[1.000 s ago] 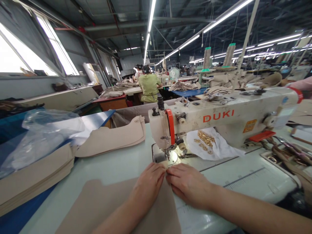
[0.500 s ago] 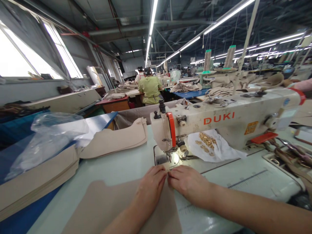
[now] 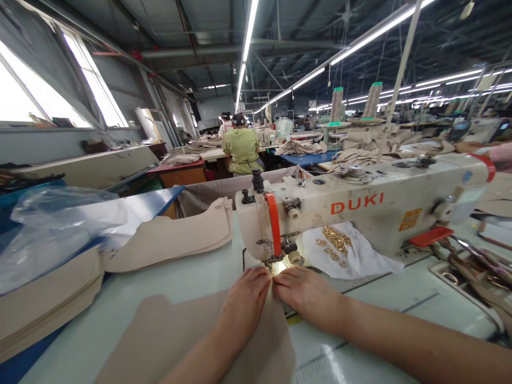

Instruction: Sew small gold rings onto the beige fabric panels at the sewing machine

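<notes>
A large beige fabric panel [image 3: 188,330] lies flat on the pale green sewing table [image 3: 168,282], its far corner at the needle area of a white sewing machine [image 3: 312,197] lettered DUKI. My left hand [image 3: 250,296] is closed on the panel's far edge, fingertips bunched just in front of the presser foot. From the other side my right hand [image 3: 302,290] pinches the same edge, its fingertips almost meeting the left ones. The fingers hide the fabric between them and most of the needle plate.
Gold metal rings [image 3: 336,240] lie on a white cloth [image 3: 360,256] under the machine arm. Stacked beige panels [image 3: 172,237] and a clear plastic bag [image 3: 60,229] are at left. Scissors [image 3: 476,253] and straps lie at right. A person in a green shirt [image 3: 242,149] sits ahead.
Both hands have moved slightly forward, bringing the panel's edge closer to the presser foot. The camera view has shifted a little, so the machine appears further left and lower.
</notes>
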`<state>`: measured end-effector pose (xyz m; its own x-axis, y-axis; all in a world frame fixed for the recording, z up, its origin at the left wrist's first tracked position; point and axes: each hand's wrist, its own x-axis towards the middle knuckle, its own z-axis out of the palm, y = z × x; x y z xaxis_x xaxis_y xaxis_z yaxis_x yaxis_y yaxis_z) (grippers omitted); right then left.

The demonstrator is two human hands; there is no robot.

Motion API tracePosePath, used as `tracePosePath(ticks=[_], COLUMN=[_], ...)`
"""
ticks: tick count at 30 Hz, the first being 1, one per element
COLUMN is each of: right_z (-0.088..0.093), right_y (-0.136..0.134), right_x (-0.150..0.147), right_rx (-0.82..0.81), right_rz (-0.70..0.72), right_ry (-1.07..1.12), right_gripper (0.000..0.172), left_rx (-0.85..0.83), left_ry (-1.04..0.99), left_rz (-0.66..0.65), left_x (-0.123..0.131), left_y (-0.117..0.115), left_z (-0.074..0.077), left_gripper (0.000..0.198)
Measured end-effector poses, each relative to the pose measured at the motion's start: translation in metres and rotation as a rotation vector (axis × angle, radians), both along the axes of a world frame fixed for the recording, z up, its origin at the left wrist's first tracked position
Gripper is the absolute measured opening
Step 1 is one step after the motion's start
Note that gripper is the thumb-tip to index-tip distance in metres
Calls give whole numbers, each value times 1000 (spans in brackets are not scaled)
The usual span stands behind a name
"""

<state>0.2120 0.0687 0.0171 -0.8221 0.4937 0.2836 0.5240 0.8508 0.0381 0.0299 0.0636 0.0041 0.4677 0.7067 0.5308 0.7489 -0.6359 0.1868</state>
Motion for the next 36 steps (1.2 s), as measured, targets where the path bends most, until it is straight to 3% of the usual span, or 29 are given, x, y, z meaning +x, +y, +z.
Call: tracePosePath(ticks=[36], right_z=[-7], right_y=[4], right_x=[-4], right_rx=[-18], right_rz=[-23], right_ry=[73], right_gripper=[9], left_rx=[9], left_ry=[-54], left_rz=[-1], left_x=[-5], left_y=[8], left_z=[-2], left_gripper=[22])
